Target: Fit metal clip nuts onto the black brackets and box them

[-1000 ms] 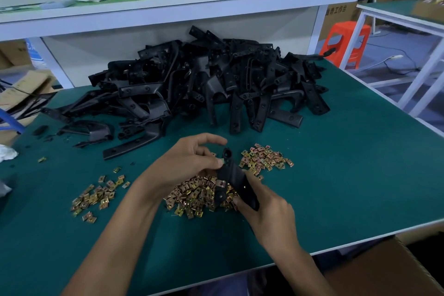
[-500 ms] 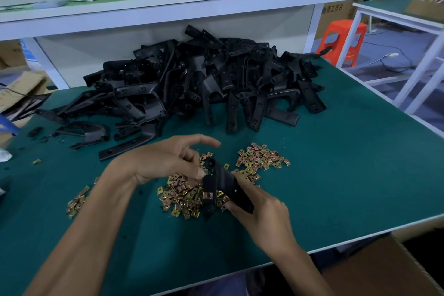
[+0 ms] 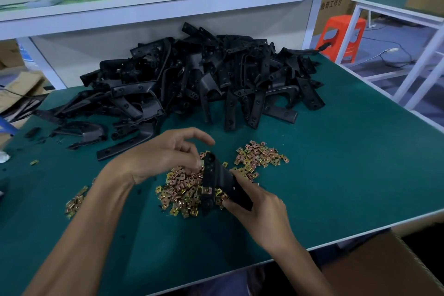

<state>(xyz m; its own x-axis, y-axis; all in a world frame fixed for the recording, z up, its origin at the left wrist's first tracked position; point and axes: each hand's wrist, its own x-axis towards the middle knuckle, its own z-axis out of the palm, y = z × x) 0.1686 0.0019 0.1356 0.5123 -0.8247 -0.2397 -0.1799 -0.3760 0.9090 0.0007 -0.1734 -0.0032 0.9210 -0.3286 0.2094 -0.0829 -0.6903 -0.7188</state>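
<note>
Right hand (image 3: pixel 262 209): fingers clamped round the lower end of 1 black bracket (image 3: pixel 221 180), held tilted just above the worktop (image 3: pixel 348 151), upper end pointing away from the person. The bracket is matte moulded plastic, elongated, with a round hole near its top. 1 fitted clip nut (image 3: pixel 207 190), brassy and square, sits on its left edge.

Left hand (image 3: pixel 165 156): fingers bent over the bracket's top end, thumb tip against its edge, forefinger lifted clear. Cannot tell whether it pinches a nut.

Directly under both hands is the main nut pile (image 3: pixel 179 191): small stamped metal squares, yellow to copper sheen, loosely heaped. A second nut pile (image 3: pixel 260 156) lies just right of the bracket's tip. A thin nut scatter (image 3: pixel 75 202) lies left of the left forearm.

At the back of the worktop is the bracket heap (image 3: pixel 204 79): dozens of black plastic pieces, long flat arms with screw holes, tangled. The worktop surface is a smooth dark green mat with a white edge.

A cardboard carton (image 3: pixel 384 267) with an open corrugated flap is below the near right corner. An orange plastic stool (image 3: pixel 341 33) stands on the floor at far right.
</note>
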